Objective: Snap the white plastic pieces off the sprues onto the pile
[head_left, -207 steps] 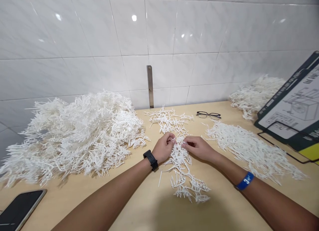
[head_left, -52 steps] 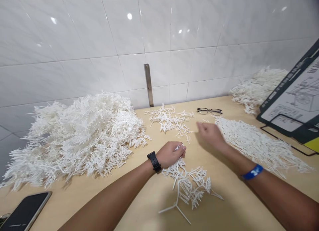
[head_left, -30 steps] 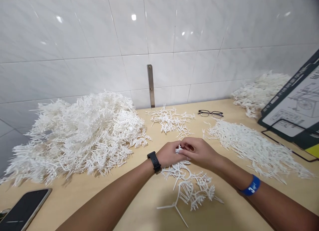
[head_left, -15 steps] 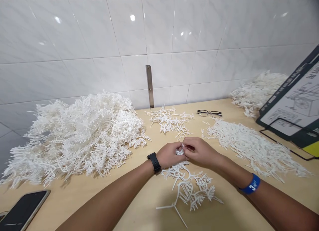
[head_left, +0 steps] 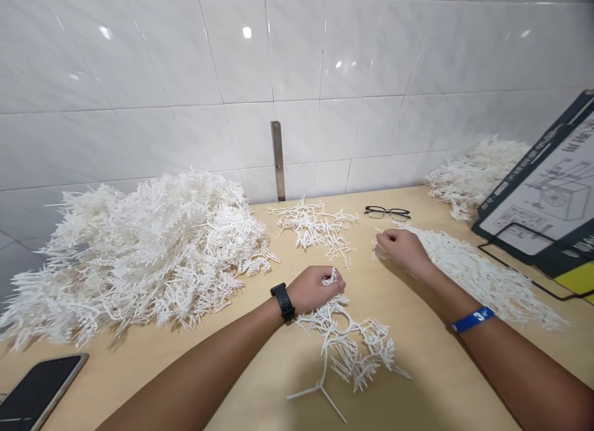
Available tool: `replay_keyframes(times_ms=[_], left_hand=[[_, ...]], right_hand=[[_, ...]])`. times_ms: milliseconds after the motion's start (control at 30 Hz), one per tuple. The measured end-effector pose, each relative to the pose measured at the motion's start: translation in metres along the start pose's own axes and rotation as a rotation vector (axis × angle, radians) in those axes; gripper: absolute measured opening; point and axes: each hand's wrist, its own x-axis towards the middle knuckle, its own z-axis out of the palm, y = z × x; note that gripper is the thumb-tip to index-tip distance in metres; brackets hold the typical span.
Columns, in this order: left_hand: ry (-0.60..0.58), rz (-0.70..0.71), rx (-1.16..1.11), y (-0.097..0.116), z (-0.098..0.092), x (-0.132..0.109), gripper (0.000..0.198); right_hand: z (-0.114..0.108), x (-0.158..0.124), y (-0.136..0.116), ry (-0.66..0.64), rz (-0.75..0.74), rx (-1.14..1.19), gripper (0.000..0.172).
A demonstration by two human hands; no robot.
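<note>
Left hand [head_left: 317, 289] closed, gripping the top of a branched white plastic sprig [head_left: 343, 350] lying on the wooden table [head_left: 431, 381]. Right hand [head_left: 403, 250] half-open, touching the edge of a spiky plastic pile [head_left: 482, 276].

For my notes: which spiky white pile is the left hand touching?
The sparse branching white pile at front centre: the left hand rests on its far end. The other, denser piles lie apart from that hand.

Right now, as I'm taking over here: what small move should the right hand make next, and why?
Probably move the right hand over to the tangled white plastic cluster, since the left hand grips its top while the right seems empty beside the loose white pile.
</note>
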Motion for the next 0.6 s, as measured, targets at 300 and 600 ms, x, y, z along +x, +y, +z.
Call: replay_keyframes(times_ms=[300,600], left_hand=[[0.044,-0.032,-0.033,-0.003,0.002,0.001,0.025],[0.034,0.055,0.018,-0.006,0.004,0.004,0.024]], right_hand=[[0.023,-0.056,-0.049,-0.427,-0.378,0.102,0.040],[0.029,-0.064,-0.054,-0.462,-0.547,0.008,0.041]])
